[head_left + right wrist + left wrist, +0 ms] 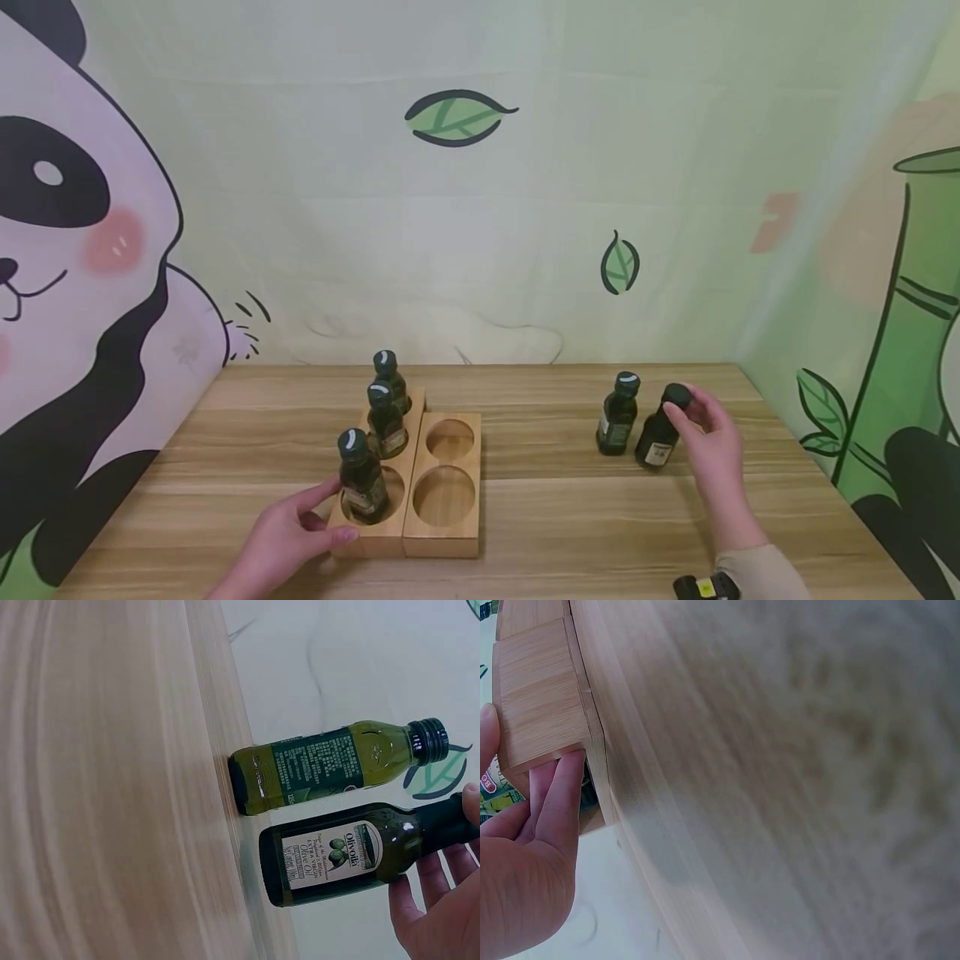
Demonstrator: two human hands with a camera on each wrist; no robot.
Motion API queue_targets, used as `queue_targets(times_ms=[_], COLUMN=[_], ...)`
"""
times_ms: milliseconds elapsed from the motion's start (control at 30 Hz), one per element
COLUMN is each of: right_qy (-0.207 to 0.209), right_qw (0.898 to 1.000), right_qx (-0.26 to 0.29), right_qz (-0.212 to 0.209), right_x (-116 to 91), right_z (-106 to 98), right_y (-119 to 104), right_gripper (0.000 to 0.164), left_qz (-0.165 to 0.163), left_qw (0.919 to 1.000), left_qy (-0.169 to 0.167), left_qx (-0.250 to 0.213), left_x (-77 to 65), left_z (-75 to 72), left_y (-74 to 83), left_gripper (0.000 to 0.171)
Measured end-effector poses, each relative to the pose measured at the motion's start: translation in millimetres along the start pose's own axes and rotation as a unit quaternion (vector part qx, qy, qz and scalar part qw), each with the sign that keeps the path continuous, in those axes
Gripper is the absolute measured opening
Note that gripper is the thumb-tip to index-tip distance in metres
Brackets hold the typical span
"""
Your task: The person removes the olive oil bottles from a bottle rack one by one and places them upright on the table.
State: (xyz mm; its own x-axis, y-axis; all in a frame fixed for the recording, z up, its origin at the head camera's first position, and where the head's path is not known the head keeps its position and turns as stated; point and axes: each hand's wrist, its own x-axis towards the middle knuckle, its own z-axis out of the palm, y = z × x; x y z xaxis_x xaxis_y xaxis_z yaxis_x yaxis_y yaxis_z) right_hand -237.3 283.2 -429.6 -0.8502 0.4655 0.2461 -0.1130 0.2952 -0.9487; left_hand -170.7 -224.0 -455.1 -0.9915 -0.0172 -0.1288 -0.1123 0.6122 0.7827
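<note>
In the head view my right hand (712, 433) grips a dark olive oil bottle (657, 442) by its cap and neck. Its pale label (330, 855) shows in the right wrist view; whether its base touches the table cannot be told. Just left of it stands another olive oil bottle (618, 421). My left hand (288, 533) holds the front left corner of a wooden bottle holder (371, 546), thumb at the front and fingers along the side. Three capped bottles sit in that holder: a front one (363, 483), a middle one (387, 425) and a back one (392, 379).
A second wooden holder (442, 546), with two round recesses, adjoins the first on its right. Both stand on the wood-grain table (555, 517). A printed backdrop (525, 250) with a panda and leaves rises behind the table's far edge.
</note>
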Motion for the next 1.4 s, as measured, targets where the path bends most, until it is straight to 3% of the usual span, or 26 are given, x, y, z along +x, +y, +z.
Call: queue_targets(times_ms=[1067, 1400], right_qy=[0.006, 0.000], right_qw=[1.000, 0.999], right_qx=[-0.027, -0.032], right_qz=[-0.014, 0.007], right_x=[18.8, 17.4], right_z=[7.5, 7.5], right_y=[9.5, 7.5], right_gripper=[0.045, 0.048], left_qz=[0.004, 0.001], left_qw=[1.0000, 1.0000], left_qy=[0.003, 0.003], left_qx=[0.002, 0.003], left_x=[1.6, 1.6], left_z=[1.0, 1.0], left_y=[-1.8, -1.2], left_gripper=[0.092, 0.092])
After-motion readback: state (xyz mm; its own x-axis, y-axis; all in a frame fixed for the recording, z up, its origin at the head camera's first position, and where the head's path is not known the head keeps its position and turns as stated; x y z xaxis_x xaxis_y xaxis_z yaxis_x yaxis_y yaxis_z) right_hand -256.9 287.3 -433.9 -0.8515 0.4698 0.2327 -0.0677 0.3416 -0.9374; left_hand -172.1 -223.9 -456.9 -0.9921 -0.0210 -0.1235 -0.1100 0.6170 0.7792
